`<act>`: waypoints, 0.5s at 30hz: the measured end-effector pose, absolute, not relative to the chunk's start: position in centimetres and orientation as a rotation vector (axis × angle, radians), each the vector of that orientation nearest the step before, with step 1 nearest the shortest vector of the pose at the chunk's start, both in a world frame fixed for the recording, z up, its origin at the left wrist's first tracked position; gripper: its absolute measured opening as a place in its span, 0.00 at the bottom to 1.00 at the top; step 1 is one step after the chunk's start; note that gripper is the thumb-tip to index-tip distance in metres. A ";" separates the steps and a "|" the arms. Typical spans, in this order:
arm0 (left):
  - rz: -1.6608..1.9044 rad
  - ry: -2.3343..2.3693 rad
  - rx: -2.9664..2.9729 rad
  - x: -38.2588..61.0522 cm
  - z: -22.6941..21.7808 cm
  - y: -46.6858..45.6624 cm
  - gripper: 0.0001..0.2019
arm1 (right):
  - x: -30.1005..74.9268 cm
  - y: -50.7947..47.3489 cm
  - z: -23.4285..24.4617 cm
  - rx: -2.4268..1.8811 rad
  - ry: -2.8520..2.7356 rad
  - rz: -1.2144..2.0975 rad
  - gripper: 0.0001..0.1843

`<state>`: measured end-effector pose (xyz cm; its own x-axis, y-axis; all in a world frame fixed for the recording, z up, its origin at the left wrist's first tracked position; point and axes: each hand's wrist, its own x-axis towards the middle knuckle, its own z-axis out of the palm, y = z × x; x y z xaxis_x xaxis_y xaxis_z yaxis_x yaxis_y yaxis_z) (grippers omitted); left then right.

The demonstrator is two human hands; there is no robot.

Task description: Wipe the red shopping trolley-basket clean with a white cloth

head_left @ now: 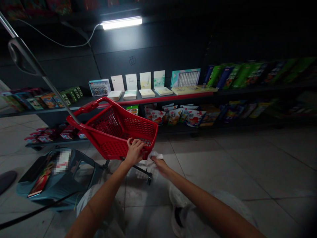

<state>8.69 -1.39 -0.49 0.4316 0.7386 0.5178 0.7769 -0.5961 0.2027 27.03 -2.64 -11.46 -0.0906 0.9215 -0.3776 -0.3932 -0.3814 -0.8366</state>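
Observation:
A small red plastic shopping cart (115, 144) with perforated walls stands in front of me. My left hand (135, 151) grips its near rim, fingers curled over the edge close to the front corner. Just right of it, my right hand (159, 164) holds a crumpled white cloth (154, 157) against the outside of that corner. Part of the cloth is hidden by the fingers. Below the basket, a dark caster (149, 178) rests on the floor.
Behind the cart runs a dark shelf with booklets (145, 81), snack bags (174, 115) and green packs (244, 76). A lit tube lamp (122, 23) hangs above. To the left are a grey-blue stool (61, 185) bearing a phone (41, 181), and a metal pole (55, 92).

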 end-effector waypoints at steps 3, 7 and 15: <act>-0.882 -1.387 -2.596 8.8 -0.3 -1.5 0.11 | 26.3 -2.7 -11.7 -1.210 -0.689 1.621 0.25; -0.900 -1.387 -2.603 9.1 0.0 -1.4 0.11 | 25.6 -0.9 -11.0 -1.242 -0.584 1.494 0.22; -0.947 -1.395 -2.613 9.4 0.0 -1.4 0.11 | 27.9 4.3 -8.1 -1.218 -0.464 1.292 0.11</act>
<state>9.43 -1.36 -0.05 0.4123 0.7439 0.5260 0.7633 -0.5972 0.2464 27.88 4.26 -8.06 0.2944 0.8913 -0.3449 -0.4676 -0.1804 -0.8654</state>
